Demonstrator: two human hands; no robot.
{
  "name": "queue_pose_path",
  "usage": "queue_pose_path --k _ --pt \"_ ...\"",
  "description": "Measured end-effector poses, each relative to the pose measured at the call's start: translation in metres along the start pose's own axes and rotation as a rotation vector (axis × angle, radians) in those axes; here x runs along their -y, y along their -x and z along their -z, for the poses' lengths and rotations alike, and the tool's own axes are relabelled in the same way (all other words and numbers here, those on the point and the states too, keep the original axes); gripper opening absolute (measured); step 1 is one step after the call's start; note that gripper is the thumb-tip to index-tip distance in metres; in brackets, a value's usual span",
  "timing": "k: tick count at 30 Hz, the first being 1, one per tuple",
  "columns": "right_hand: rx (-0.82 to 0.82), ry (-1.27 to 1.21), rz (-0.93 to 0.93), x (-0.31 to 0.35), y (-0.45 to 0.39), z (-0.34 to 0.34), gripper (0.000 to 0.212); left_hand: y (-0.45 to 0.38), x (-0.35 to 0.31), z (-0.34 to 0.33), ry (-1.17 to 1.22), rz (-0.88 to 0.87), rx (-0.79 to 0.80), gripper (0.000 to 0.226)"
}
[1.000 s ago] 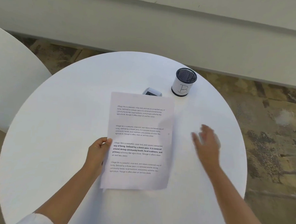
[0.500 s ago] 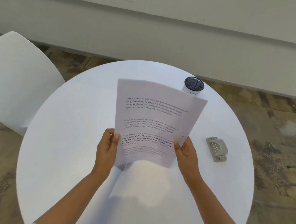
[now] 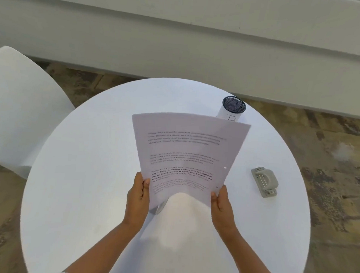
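Observation:
A white printed sheet of paper [image 3: 186,153] with several text paragraphs and a small punched hole near its right edge is held up above the round white table [image 3: 84,172]. My left hand [image 3: 138,195] pinches its lower left edge, thumb on top. My right hand [image 3: 221,204] pinches the lower right corner. A grey hole punch [image 3: 264,182] lies on the table to the right of the sheet. A small grey object [image 3: 160,208] shows under the paper's lower edge, mostly hidden.
A white cup with a dark mesh rim [image 3: 232,109], marked with a letter, stands at the table's far right, partly behind the sheet. A white chair [image 3: 14,109] is at the left. A pale wall base runs across the back, above a patterned floor.
One second ago the sheet lay in my left hand alone while my right hand moved at the right. Now both hands hold it raised and tilted, and the hole punch lies on the table.

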State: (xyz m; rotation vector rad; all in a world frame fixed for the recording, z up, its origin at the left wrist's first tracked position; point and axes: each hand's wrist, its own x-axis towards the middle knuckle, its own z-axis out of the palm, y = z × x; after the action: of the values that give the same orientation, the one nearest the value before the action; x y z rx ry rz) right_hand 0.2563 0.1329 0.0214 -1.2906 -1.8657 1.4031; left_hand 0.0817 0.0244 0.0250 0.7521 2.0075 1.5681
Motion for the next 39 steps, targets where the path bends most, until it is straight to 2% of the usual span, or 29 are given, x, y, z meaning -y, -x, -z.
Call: queue_pose_path --k 7,10,14,19,26,30,35,37,39 --pt "-0.083 0.17 -0.068 -0.003 -0.011 -0.019 0.013 -0.006 0.019 0.01 -0.095 0.134 -0.01 0.027" --pt "-0.069 0.2 -0.066 0.009 -0.023 -0.033 0.018 -0.027 0.024 0.026 -0.169 0.139 -0.088 0.027" --pt "-0.02 0.218 -0.118 0.03 -0.044 -0.062 0.023 -0.067 0.025 0.055 -0.24 0.141 -0.207 0.015" --pt "-0.004 0.196 -0.17 0.056 -0.075 -0.109 0.021 -0.118 0.039 0.089 -0.287 0.176 -0.314 0.02" --pt "0.037 0.255 -0.143 0.073 -0.119 -0.157 0.015 -0.179 0.057 0.122 -0.311 0.204 -0.309 0.016" --pt "0.061 0.298 -0.16 0.074 -0.137 -0.174 0.021 -0.206 0.066 0.131 -0.323 0.206 -0.287 0.012" --pt "0.062 0.32 -0.164 0.075 -0.155 -0.185 0.02 -0.229 0.073 0.135 -0.347 0.204 -0.298 0.021" --pt "0.076 0.321 -0.173 0.074 -0.16 -0.187 0.011 -0.235 0.077 0.135 -0.363 0.189 -0.286 0.017" --pt "0.08 0.304 -0.195 0.071 -0.163 -0.188 0.016 -0.237 0.08 0.136 -0.378 0.165 -0.273 0.011"
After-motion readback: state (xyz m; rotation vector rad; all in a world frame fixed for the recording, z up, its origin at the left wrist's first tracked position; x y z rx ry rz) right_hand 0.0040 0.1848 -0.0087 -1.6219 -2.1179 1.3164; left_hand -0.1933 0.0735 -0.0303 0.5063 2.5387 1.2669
